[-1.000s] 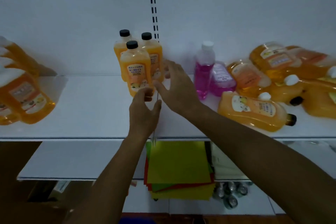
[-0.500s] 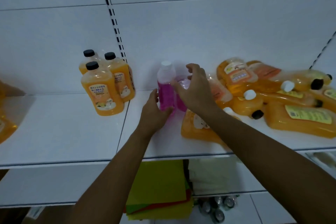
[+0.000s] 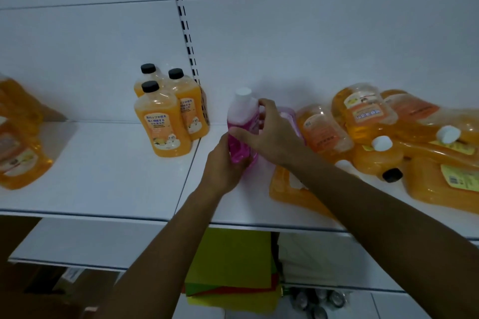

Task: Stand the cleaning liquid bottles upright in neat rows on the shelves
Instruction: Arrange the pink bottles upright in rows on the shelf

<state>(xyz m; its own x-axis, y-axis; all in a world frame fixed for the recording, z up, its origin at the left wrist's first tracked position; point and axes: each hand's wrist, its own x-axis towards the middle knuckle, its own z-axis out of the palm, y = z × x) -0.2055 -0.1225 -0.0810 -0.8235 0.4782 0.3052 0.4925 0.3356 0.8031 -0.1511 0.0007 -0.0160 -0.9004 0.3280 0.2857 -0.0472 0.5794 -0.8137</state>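
Cleaning bottles on the white shelf [image 3: 103, 179]

Three orange black-capped bottles [image 3: 166, 122] stand upright together at the back; a pink white-capped bottle [image 3: 242, 127] stands upright beside them; a heap of orange bottles [image 3: 388, 142] lies toppled at right, more orange bottles [image 3: 20, 147] at far left.

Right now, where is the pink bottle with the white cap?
The pink bottle stands mid-shelf in the head view, held between the left hand and right hand, right of the three upright orange bottles.
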